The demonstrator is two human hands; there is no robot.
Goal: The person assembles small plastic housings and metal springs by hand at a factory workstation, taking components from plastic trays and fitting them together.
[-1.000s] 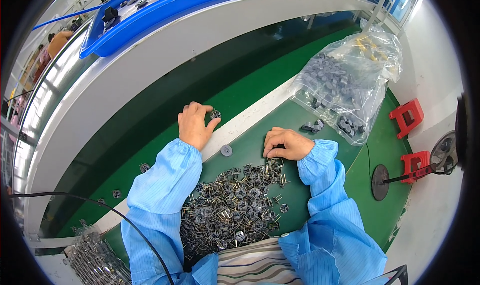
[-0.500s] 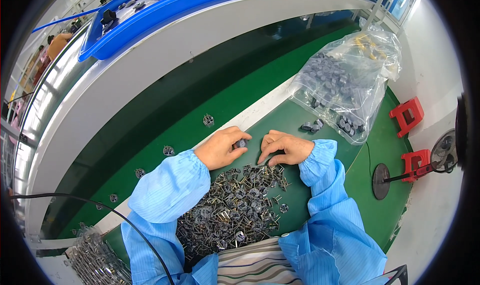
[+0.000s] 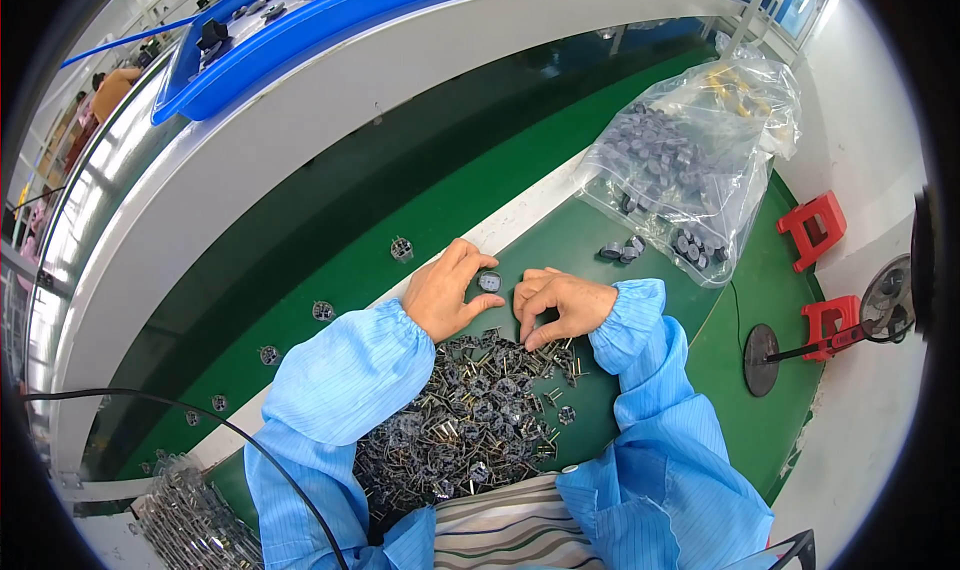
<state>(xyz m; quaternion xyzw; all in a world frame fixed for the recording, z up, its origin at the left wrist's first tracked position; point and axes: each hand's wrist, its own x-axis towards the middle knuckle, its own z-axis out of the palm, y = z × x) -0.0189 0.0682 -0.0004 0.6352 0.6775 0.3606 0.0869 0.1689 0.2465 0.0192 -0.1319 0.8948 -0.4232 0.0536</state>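
A small grey rounded cap (image 3: 489,282) sits on the green table between the thumb and forefinger of my left hand (image 3: 440,292). Those fingers curve around it, slightly apart. To its right, my right hand (image 3: 566,306) has thumb and forefinger pinched together at the upper edge of a heap of small dark parts with metal pins (image 3: 450,430). Whatever the pinch holds is too small to make out. Both forearms wear light blue sleeves. One loose pinned part (image 3: 567,415) lies just right of the heap.
A clear plastic bag (image 3: 690,160) of grey caps lies at the far right, with a few loose caps (image 3: 622,251) beside it. Pinned parts (image 3: 401,248) are spaced along a green belt (image 3: 340,260) beyond a white rail. A blue tray (image 3: 330,25) stands on the shelf above. A black cable (image 3: 150,398) crosses at left.
My left thumb and forefinger have loosened around the cap, which now shows more fully. My right fingertips have come together lower, at the heap. Parts on the belt have shifted toward the lower left.
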